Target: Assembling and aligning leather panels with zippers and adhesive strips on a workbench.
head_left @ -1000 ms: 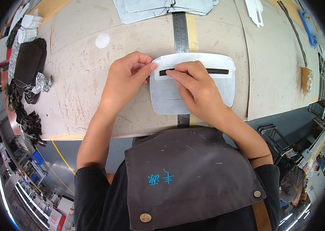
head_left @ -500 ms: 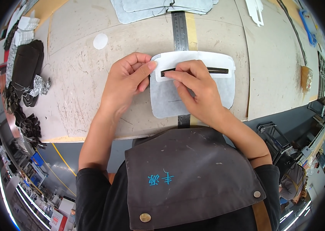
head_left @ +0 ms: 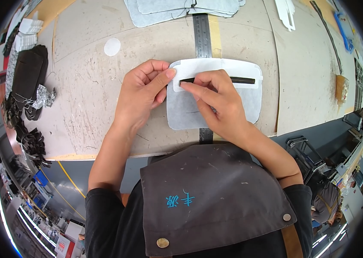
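A pale grey pocket-shaped fabric piece (head_left: 250, 101) lies flat on the worktable (head_left: 82, 107), with a white band across its top and a narrow black slot (head_left: 244, 80) in that band. My left hand (head_left: 140, 92) pinches the piece's upper left corner between thumb and forefinger. My right hand (head_left: 216, 103) rests on the piece, its fingertips pressing at the left end of the black slot. A steel ruler (head_left: 202, 36) runs under the piece toward the far edge.
A stack of similar grey pieces (head_left: 181, 6) sits at the far edge. Dark fabric parts (head_left: 24, 81) and white scraps pile up at the left. A white round disc (head_left: 112, 46) lies on the table. A small brown block (head_left: 342, 88) is at the right.
Both hands stay on the piece; my right fingertips have shifted slightly along the left end of the slot. The piece has not moved.
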Demonstrator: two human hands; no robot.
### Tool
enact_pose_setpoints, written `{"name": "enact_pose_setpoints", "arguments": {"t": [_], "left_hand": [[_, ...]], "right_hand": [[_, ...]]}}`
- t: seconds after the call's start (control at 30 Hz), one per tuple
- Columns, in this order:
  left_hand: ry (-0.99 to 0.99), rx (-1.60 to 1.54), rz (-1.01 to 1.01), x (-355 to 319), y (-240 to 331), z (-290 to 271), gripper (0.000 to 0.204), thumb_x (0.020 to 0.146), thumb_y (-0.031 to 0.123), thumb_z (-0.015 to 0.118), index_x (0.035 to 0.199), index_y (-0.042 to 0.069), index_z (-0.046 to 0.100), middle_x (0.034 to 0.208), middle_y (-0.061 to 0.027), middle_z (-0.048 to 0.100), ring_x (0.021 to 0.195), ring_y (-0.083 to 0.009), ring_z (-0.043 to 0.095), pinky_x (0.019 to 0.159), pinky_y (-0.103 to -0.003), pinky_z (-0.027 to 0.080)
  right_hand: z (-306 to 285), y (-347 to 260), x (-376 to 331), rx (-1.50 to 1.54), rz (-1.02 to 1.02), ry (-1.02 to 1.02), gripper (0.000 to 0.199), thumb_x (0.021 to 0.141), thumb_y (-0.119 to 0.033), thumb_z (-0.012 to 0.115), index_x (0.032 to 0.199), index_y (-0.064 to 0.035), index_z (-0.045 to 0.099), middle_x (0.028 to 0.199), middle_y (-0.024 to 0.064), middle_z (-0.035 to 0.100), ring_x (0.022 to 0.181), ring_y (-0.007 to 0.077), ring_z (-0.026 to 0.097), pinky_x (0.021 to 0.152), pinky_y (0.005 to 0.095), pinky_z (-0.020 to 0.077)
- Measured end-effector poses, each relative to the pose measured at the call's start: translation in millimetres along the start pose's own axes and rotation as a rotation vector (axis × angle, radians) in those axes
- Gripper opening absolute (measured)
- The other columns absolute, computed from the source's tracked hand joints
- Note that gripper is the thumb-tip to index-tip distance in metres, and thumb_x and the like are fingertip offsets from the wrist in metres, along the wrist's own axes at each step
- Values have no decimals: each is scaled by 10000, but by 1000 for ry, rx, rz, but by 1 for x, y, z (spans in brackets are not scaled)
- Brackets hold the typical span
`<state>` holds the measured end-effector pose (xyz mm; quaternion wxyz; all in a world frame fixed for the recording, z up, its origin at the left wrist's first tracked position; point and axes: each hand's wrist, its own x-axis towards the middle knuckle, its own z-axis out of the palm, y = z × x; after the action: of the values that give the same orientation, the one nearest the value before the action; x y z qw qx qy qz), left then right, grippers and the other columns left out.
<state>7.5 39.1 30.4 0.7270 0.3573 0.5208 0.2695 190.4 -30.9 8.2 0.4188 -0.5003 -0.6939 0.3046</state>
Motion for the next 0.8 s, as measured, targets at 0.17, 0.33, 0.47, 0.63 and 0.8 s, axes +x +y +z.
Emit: {"name": "enact_pose_setpoints", "arguments": {"t": [0.17, 0.33, 0.47, 0.63, 0.8], "left_hand": [[78, 162, 72, 2, -8, -1, 126, 898, 82, 697, 989, 2, 661, 732, 0, 600, 531, -44, 466, 453, -200, 337], [222, 792, 698, -1, -22, -5, 199, 785, -20, 743, 969, 5, 672, 850, -63, 611, 634, -145, 557, 532, -264, 459], [182, 833, 847, 1, -34, -3, 186, 753, -15, 753, 919, 15, 672, 856, -71, 605, 718, -199, 577, 567, -301, 474], [273, 1040, 938, 2, -34, 7, 211, 676, 10, 777, 817, 38, 622, 812, -81, 566, 752, -270, 552, 629, -367, 472], [290, 1016, 897, 4, -36, 9, 187, 689, -22, 744, 796, 38, 602, 797, -80, 553, 761, -275, 547, 634, -377, 466]], "right_hand": [[5, 3, 1, -147, -84, -67, 410, 693, 98, 615, 1081, 1, 703, 998, 103, 566, 902, 271, 540, 779, 353, 488], [8, 1, 2, -289, -127, -106, 381, 697, 34, 620, 1069, 19, 700, 1018, 102, 568, 951, 271, 542, 816, 362, 483], [3, 4, 3, -362, -172, -43, 354, 736, 9, 616, 1083, 23, 685, 1144, 105, 582, 1081, 277, 535, 883, 384, 471], [4, 7, 4, -472, -113, -114, 394, 762, -11, 614, 1153, 18, 651, 1284, 93, 557, 1205, 282, 493, 974, 399, 439], [5, 10, 3, -470, -121, -113, 419, 758, -5, 616, 1176, 15, 641, 1309, 86, 547, 1220, 280, 486, 1003, 402, 429]]}}
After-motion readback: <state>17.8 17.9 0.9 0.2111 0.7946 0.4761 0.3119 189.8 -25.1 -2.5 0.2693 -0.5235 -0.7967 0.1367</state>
